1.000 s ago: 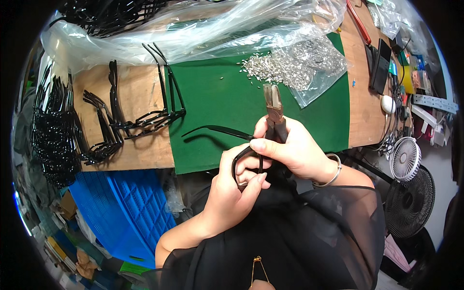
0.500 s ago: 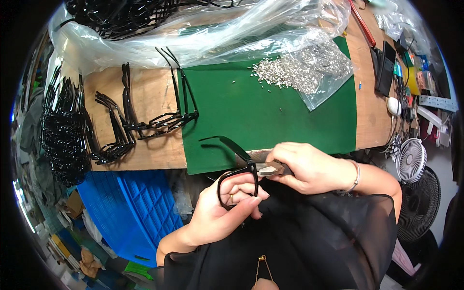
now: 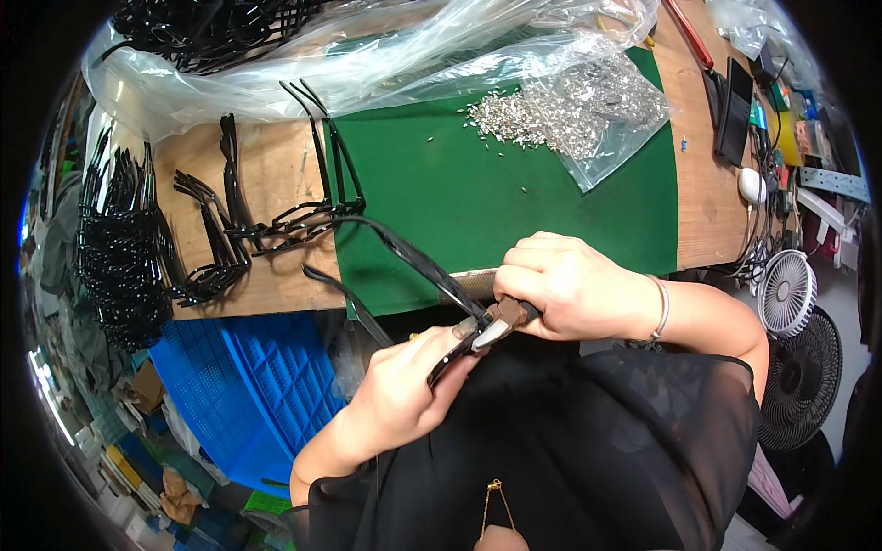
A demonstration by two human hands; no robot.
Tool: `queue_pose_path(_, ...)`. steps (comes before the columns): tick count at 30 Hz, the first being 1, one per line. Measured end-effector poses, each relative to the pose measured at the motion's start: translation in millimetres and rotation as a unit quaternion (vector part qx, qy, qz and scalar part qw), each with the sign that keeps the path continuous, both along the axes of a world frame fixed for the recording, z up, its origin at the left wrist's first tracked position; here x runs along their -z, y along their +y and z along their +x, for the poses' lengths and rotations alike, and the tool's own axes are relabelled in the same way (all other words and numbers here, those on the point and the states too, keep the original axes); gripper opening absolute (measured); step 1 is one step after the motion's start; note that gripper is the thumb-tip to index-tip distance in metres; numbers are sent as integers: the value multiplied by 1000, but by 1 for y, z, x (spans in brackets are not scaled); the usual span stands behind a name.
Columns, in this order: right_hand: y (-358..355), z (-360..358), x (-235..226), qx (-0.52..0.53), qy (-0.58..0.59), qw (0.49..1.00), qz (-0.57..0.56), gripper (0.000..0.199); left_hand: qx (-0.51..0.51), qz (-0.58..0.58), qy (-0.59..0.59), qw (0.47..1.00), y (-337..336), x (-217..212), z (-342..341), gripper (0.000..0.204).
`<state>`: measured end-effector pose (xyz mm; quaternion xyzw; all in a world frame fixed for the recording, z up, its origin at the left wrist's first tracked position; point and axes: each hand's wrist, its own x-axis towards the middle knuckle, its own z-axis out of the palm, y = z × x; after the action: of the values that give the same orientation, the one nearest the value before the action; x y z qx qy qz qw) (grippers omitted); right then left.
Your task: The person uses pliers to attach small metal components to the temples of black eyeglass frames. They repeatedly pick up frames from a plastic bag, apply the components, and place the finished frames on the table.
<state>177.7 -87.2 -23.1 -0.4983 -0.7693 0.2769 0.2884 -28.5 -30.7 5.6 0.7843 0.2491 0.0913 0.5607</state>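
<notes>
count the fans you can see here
2: a small white fan near the right end of the wooden table, and a bigger black fan just below it in the picture, its top partly covered by the white one. More could be hidden in the clutter.

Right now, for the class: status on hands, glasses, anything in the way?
Left hand gripping glasses. Right hand on pliers, tips at the glasses. Metal bits farther up green mat, apart from hands.
</notes>
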Motion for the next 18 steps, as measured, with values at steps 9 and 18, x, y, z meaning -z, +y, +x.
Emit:
queue_pose_path(9,5,-4,4,51,-24,998,-13,22,-70,-176,5,982,-1,6,-11,35)
queue_pose_path(18,5,4,11,110,14,983,-146,20,-5,-82,108,991,97,10,-25,28)
